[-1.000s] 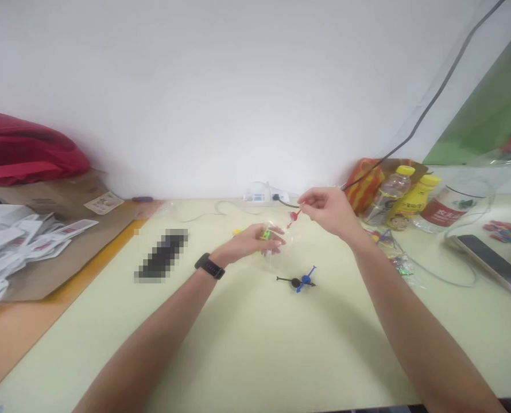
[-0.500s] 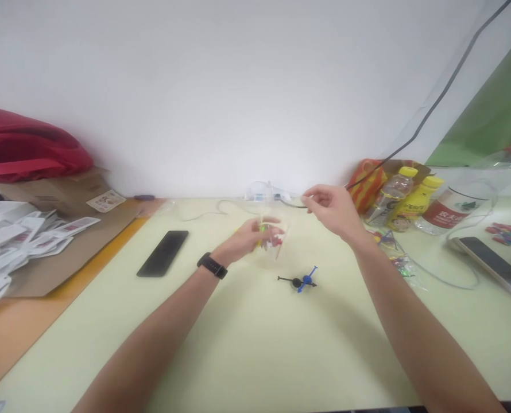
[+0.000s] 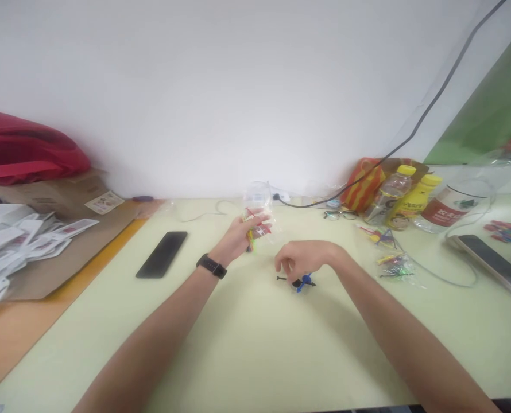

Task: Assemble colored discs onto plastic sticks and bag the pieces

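My left hand [image 3: 240, 235], with a black watch on the wrist, is closed around a small clear plastic bag [image 3: 258, 215] that holds several coloured pieces, held up off the table. My right hand [image 3: 302, 259] hovers low over the pale yellow table [image 3: 255, 355], fingers curled down right above two small pin-like pieces, one black [image 3: 290, 281] and one blue [image 3: 306, 281]. Whether the fingertips touch them I cannot tell.
A black phone [image 3: 161, 262] lies left of my hands. At the right stand yellow-capped bottles [image 3: 406, 198], small bags of coloured pieces [image 3: 391, 264], glasses [image 3: 340, 215] and another phone [image 3: 492, 264]. White packets [image 3: 18, 241] on cardboard and a red bag [image 3: 23, 149] fill the left.
My right hand let a red piece go into the bag, then dropped from beside the bag down to the black and blue pieces. My left hand raised the bag slightly.
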The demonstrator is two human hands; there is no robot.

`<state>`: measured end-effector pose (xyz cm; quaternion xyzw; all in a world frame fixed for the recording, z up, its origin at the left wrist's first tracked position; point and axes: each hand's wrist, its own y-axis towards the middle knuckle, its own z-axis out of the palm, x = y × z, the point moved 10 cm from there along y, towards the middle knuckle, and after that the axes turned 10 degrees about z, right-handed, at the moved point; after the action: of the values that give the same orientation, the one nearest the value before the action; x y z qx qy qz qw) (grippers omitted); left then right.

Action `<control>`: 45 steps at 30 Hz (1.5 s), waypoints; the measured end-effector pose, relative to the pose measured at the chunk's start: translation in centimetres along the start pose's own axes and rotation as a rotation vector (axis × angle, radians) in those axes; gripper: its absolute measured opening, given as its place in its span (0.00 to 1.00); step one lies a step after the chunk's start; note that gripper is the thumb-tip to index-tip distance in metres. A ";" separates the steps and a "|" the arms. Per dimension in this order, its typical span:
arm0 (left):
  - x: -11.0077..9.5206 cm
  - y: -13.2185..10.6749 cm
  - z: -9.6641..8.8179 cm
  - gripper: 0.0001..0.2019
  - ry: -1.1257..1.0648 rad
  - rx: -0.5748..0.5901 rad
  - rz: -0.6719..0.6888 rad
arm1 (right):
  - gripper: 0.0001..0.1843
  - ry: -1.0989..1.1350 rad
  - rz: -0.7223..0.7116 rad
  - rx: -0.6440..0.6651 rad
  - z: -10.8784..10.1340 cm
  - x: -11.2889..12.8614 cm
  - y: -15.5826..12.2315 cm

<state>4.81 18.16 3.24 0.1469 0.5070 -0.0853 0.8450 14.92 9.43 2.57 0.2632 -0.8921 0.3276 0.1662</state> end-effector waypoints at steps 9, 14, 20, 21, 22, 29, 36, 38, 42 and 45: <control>-0.3 -0.3 0.5 0.26 0.209 0.052 0.002 | 0.08 0.124 -0.116 -0.082 -0.7 1.8 0.0; 0.1 -0.5 0.8 0.26 0.404 0.141 0.024 | 0.08 0.377 -0.280 -0.283 -5.3 3.3 -4.0; 0.3 -1.5 2.8 0.27 0.542 0.267 0.024 | 0.13 0.668 -0.240 -0.854 -11.7 0.0 -9.9; 0.4 -1.7 3.1 0.26 0.558 0.281 0.018 | 0.13 0.715 -0.239 -0.928 -12.3 -0.7 -10.6; 0.4 -1.8 3.4 0.25 0.569 0.295 0.011 | 0.14 0.749 -0.239 -0.986 -12.7 -1.2 -11.1; 1.2 -2.3 4.4 0.23 0.593 0.351 0.006 | 0.14 0.746 -0.259 -1.028 -12.8 -1.6 -11.0; 1.7 -2.6 4.6 0.24 0.620 0.392 -0.036 | 0.13 0.618 -0.157 -0.940 -11.8 -1.5 -8.8; 1.6 -2.7 5.1 0.23 0.583 0.420 -0.021 | 0.13 0.585 -0.135 -0.950 -11.8 -1.8 -8.6; 1.6 -2.7 5.3 0.22 0.580 0.431 0.003 | 0.11 0.517 -0.129 -0.954 -11.8 -1.8 -8.3; 1.6 -2.6 4.9 0.22 0.598 0.408 0.003 | 0.10 0.433 -0.117 -0.979 -12.1 -1.7 -8.8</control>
<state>8.93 14.11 3.58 0.3317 0.7042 -0.1364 0.6128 22.88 12.46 14.96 0.1309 -0.8696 -0.0898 0.4675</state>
